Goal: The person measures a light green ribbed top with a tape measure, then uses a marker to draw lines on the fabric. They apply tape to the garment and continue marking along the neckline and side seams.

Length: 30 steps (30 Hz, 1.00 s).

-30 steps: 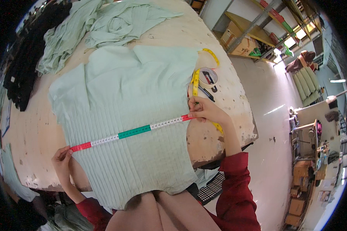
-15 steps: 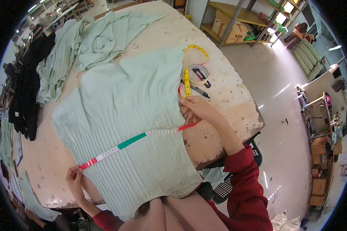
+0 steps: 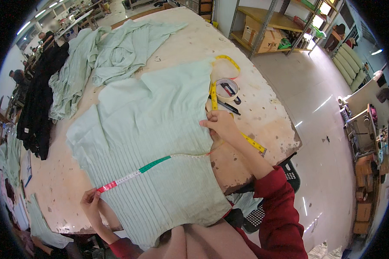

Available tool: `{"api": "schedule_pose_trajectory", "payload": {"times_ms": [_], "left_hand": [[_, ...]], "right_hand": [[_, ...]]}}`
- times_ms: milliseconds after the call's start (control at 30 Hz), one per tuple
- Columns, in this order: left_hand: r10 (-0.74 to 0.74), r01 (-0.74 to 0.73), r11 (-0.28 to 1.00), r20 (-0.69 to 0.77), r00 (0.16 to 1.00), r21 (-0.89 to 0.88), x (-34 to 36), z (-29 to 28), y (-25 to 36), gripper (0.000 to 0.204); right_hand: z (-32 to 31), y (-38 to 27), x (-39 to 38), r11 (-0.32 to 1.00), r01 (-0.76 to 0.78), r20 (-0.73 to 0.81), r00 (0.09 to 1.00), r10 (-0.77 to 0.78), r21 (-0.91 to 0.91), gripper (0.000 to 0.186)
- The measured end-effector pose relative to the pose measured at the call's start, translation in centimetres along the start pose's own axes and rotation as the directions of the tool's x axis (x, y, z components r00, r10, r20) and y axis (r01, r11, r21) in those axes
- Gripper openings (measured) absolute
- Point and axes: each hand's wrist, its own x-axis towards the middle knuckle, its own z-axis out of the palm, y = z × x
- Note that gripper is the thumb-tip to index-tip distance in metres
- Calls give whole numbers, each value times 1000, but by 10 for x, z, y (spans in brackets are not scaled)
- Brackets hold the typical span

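Observation:
A pale green garment with a pleated lower part is spread on the table, its near end against my body. Across the pleats lies a measuring tape with red, white and green sections. At the garment's left edge, my left hand pinches the red end of this tape. My right hand is closed at the right edge, thumb on the fabric; what its curled fingers hold is partly hidden. The tape passes beneath my right wrist and shows yellow beyond it. Another yellow stretch curves above that hand.
Beside the garment lie a tape roll, a cutter and a black pen. More pale green garments and a black garment pile lie far left. A shelf with a carton stands beyond the table.
My right hand has shifted its grip at the garment's right edge, thumb now on the fabric. A yellow tape length now shows right of my wrist. The whole view has shifted slightly.

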Motion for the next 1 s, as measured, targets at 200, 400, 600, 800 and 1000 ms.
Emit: {"api": "schedule_pose_trajectory", "payload": {"times_ms": [200, 400, 600, 800, 1000], "left_hand": [[-26, 23, 997, -45, 999, -72, -8, 3, 8, 17], [-123, 120, 952, 5, 992, -280, -22, -4, 10, 14], [-247, 218, 912, -40, 968, -347, -22, 1, -5, 15], [-243, 206, 910, -59, 968, -360, -25, 3, -1, 15], [-275, 224, 883, -68, 959, -412, -30, 8, 2, 14]], "right_hand": [[3, -9, -8, 981, 137, -97, 984, -151, -134, 32], [-17, -21, -19, 978, -152, 237, 965, 116, 141, 52], [-15, -25, -34, 997, -67, 148, 987, 60, 43, 50], [-16, -16, -40, 995, 60, 180, 983, -46, -78, 47], [-3, -28, -61, 868, 290, 112, 957, -268, -404, 46]]}}
